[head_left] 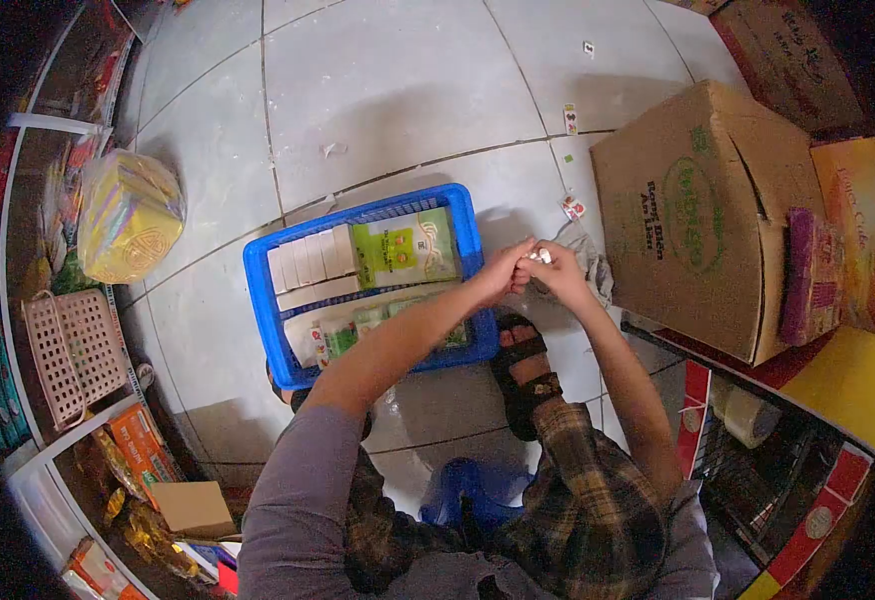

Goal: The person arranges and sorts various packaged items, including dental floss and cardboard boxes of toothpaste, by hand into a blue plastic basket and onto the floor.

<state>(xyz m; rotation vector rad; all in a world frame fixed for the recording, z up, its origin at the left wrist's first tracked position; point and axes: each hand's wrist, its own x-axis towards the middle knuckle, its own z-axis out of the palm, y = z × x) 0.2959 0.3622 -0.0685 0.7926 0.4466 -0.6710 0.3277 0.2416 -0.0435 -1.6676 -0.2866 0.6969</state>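
Observation:
Just past the right edge of the blue basket (471,215), my left hand (505,273) and my right hand (561,275) meet. Both have their fingers closed around a small whitish thing (540,256), too small to make out. In the basket lie a row of white boxes (310,262), a green packet (398,248) beside them, and more green and white packets (368,320) in the nearer part. A crumpled greyish cloth or bag (590,262) lies on the floor behind my right hand.
A large cardboard box (673,220) stands at the right, a purple pack (813,275) beside it. On the left are a yellow wrapped bundle (133,215), a pink basket (78,355) and shelves with goods. Small scraps (571,120) lie on the tiles. A blue stool (473,490) is between my legs.

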